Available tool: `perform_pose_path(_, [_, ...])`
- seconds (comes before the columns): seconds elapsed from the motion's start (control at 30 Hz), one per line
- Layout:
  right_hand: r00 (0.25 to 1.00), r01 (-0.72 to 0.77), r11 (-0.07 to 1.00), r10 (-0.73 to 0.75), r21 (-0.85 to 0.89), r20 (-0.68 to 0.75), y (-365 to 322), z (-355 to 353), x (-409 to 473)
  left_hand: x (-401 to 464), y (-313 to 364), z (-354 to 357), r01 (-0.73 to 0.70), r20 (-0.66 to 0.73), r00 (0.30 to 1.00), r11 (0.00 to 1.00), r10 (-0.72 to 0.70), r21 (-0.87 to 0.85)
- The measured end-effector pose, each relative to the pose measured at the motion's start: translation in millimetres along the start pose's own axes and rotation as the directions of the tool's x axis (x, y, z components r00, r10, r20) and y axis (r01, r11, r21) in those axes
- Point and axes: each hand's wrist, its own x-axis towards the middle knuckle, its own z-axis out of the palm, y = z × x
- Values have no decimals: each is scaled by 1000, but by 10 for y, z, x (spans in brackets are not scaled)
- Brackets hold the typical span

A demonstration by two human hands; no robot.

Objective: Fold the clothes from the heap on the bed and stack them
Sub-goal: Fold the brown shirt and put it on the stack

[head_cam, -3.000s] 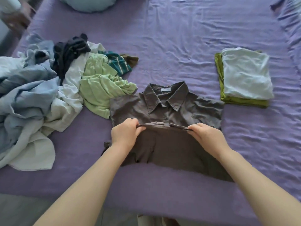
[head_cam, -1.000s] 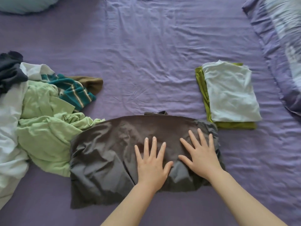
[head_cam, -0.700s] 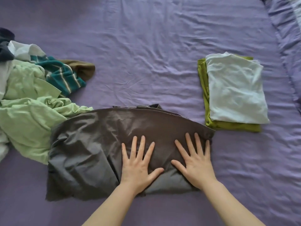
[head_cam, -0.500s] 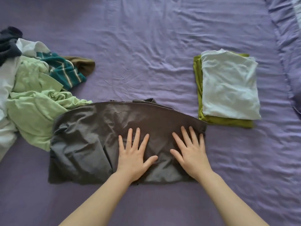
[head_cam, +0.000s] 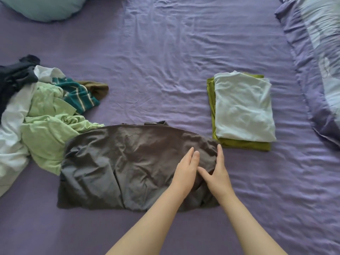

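Observation:
A dark grey shirt (head_cam: 117,162) lies folded in half on the purple bed sheet (head_cam: 165,61), its collar edge peeking out at the far side. My left hand (head_cam: 185,172) rests flat on the shirt's right part, fingers together. My right hand (head_cam: 217,173) lies beside it at the shirt's right edge, thumb spread, holding nothing. To the right, a stack holds a pale blue folded garment (head_cam: 242,107) on an olive green one (head_cam: 244,145). The unfolded heap (head_cam: 42,115) lies at the left, with light green, white, teal striped and dark pieces.
A teal pillow (head_cam: 42,6) sits at the top left. A purple and pale blue patterned quilt (head_cam: 320,57) runs along the right edge. Bare sheet lies between the heap and the stack.
The shirt's lower half was folded up over the collar. Both hands pressed flat on it with spread fingers, then slid right; now they lie close together at its right end.

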Motion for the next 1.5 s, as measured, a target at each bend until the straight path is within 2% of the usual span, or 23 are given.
perform_pose_path(0.1, [992,46,979,-68,201,103,-335,74,-130,-96,154,-169,-91,15,995,982,95,-166])
perform_pose_path(0.17, [974,43,940,-115,338,193,-571,188,-200,-197,261,-320,-163,-16,986,936,166,-312])
perform_pose_path(0.23, [943,-24,909,-118,416,311,-804,321,-247,-314,339,-556,-155,-41,987,881,153,-446])
perform_pose_path(0.3, [884,-165,848,-98,503,457,-1019,453,-280,-413,377,-877,-78,-29,997,829,74,-554])
perform_pose_path(0.37, [792,-298,783,-116,546,599,-1205,624,-317,-500,377,-1265,-52,-66,998,834,19,-550])
perform_pose_path(0.43, [740,-336,757,-155,560,655,-1379,863,-366,-579,334,-1668,-82,-150,989,842,2,-533])
perform_pose_path(0.57, [715,-351,753,-169,557,678,-1649,1506,-515,-699,141,-2354,-134,-322,947,908,-1,-397])
perform_pose_path(0.67, [738,-315,797,-135,515,661,-1780,1953,-587,-706,-15,-2742,-148,-425,905,948,15,-283])
perform_pose_path(0.73, [815,-198,874,-105,444,570,-1818,2153,-596,-675,-115,-2958,-146,-461,887,959,18,-244])
perform_pose_path(0.8, [888,90,973,-175,213,425,-1796,2261,-567,-627,-216,-3155,-136,-477,878,975,35,-178])
perform_pose_path(0.83, [886,268,963,-255,20,387,-1748,2296,-541,-604,-265,-3246,-133,-475,879,981,49,-144])
perform_pose_path(0.9, [843,495,787,-332,-368,424,-1614,2385,-476,-559,-364,-3401,-120,-453,889,987,59,-106])
perform_pose_path(0.97, [846,525,594,-282,-609,453,-1504,2496,-424,-532,-473,-3498,-74,-445,894,997,49,-38])
perform_pose_path(1.0, [859,506,539,-247,-674,448,-1464,2551,-396,-517,-534,-3530,-22,-468,882,998,47,60])
perform_pose_path(1.07, [890,450,490,-183,-746,417,-1391,2637,-325,-477,-655,-3559,137,-561,823,927,90,350])
perform_pose_path(1.1, [903,426,474,-161,-771,399,-1349,2655,-285,-466,-697,-3557,187,-598,793,889,114,417])
perform_pose_path(1.13, [912,405,468,-151,-785,381,-1307,2650,-249,-455,-735,-3551,208,-620,779,894,94,397])
perform_pose_path(1.2, [943,329,537,-147,-777,297,-1224,2588,-210,-427,-782,-3540,217,-580,807,969,-111,116])
perform_pose_path(1.27, [986,162,693,-81,-702,148,-1143,2479,-211,-411,-811,-3516,258,-438,840,946,-320,-196])
perform_pose_path(1.3, [996,68,774,-14,-630,91,-1106,2426,-219,-412,-837,-3507,278,-381,846,918,-373,-281])
perform_pose_path(1.37, [992,-67,905,105,-420,69,-1041,2352,-246,-419,-852,-3513,285,-329,861,903,-388,-321])
perform_pose_path(1.4, [988,-93,939,128,-332,84,-1018,2333,-266,-420,-850,-3515,278,-308,873,905,-378,-323])
perform_pose_path(1.5, [987,-134,963,152,-234,59,-961,2318,-299,-423,-843,-3498,237,-280,904,924,-323,-300])
